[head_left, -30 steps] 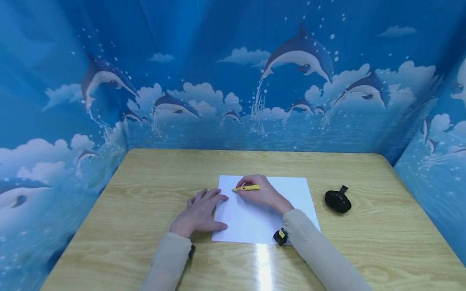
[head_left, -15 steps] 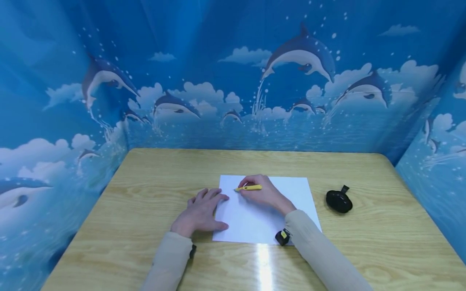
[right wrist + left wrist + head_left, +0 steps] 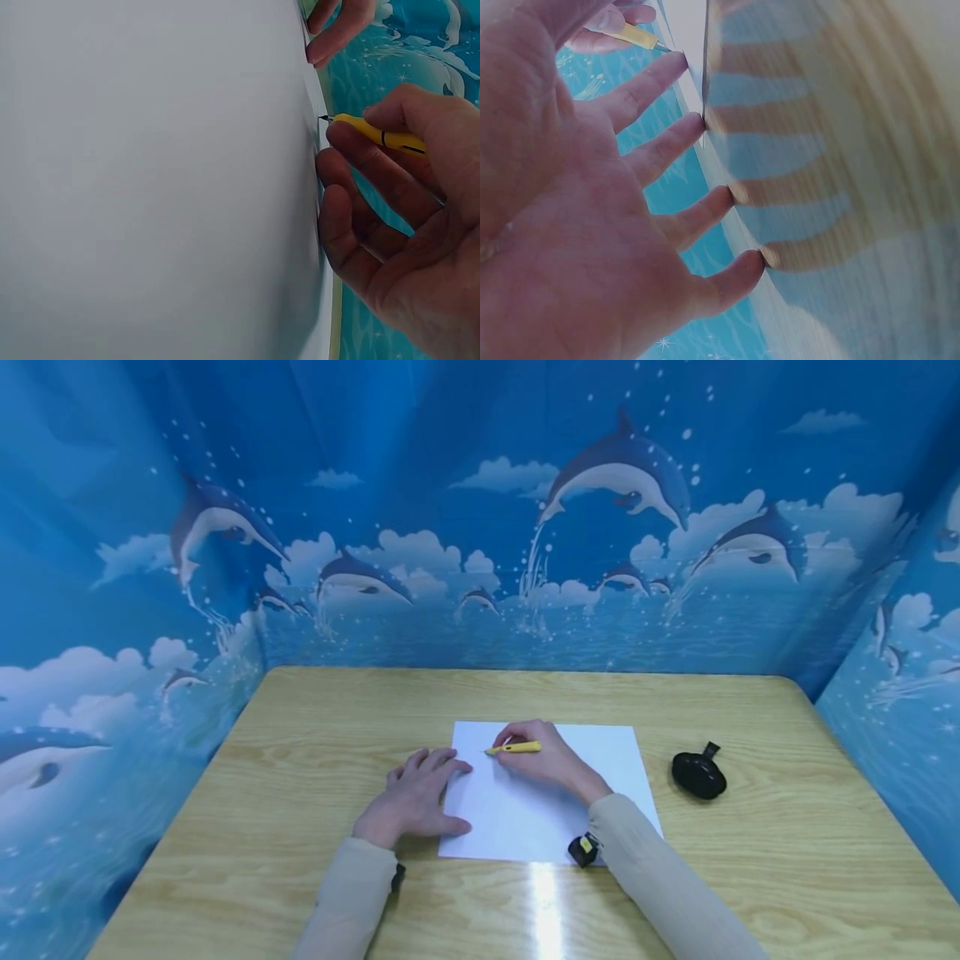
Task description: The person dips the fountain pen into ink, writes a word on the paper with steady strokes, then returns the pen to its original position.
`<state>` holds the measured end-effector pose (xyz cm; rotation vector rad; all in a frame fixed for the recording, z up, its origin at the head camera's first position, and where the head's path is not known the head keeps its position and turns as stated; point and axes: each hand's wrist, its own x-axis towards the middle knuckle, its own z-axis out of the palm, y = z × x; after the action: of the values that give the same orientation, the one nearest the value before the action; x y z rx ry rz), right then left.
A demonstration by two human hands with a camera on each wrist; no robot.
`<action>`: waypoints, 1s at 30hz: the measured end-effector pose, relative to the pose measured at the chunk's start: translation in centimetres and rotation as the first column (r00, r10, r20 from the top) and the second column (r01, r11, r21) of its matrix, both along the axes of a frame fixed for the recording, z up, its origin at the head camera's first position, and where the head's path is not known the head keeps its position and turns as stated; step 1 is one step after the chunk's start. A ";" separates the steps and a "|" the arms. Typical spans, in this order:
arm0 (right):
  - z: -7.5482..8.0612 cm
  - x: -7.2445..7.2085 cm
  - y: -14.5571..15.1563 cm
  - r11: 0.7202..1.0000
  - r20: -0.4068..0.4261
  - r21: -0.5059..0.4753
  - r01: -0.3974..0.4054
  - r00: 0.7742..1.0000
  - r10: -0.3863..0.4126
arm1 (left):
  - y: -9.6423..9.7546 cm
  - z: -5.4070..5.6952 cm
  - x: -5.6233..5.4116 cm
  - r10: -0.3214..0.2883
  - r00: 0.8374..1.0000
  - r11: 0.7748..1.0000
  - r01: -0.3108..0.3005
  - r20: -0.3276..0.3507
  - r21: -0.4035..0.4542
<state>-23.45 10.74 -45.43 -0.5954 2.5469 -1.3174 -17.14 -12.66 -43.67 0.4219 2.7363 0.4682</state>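
Pen (image 3: 517, 747): yellow, in the right hand (image 3: 549, 764), above the far-left part of the white paper (image 3: 510, 820); its dark tip points left, towards the left hand (image 3: 411, 797).
Pen's long axis: roughly along the paper's far edge, tilted, tip low and back end higher.
Tip and paper: the right wrist view shows the tip at the sheet's surface; whether it presses there I cannot tell, and any mark is too small to make out.
Right hand: thumb and forefinger pinch the pen near its tip, the other fingers bent beneath; it reaches in from the paper's right side.
Left hand: fingers spread, thumb held well away from them; forefinger and thumb tips lie over the paper's left edge, the other fingertips touch the table (image 3: 322, 793).
Nearer hand: the right, as it holds the pen; the left forefinger lies near the tip, on the person's side of it.
Table: wood-grained and glossy, with a bright streak of light below the paper's near edge.
Black object (image 3: 699, 775): rounded, with a short tab, on the table well to the paper's right; what it is I cannot tell.
Curtain (image 3: 420, 639): blue, printed with dolphins and clouds, behind the table and along both sides.
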 end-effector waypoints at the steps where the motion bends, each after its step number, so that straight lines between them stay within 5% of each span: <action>1: 0.0 0.0 0.0 1.000 -0.001 0.001 -0.001 1.000 0.001 | 0.0 0.0 0.0 0.000 1.000 1.000 0.000 0.000 0.001; 30: 0.3 0.4 1.5 1.000 0.010 0.016 0.017 1.000 -0.017 | -0.1 -0.2 -0.1 0.010 1.000 1.000 -0.010 0.009 -0.006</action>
<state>-23.01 12.27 -45.13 -0.5640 2.5580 -1.3004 -17.24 -12.73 -43.84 0.4037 2.7319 0.4635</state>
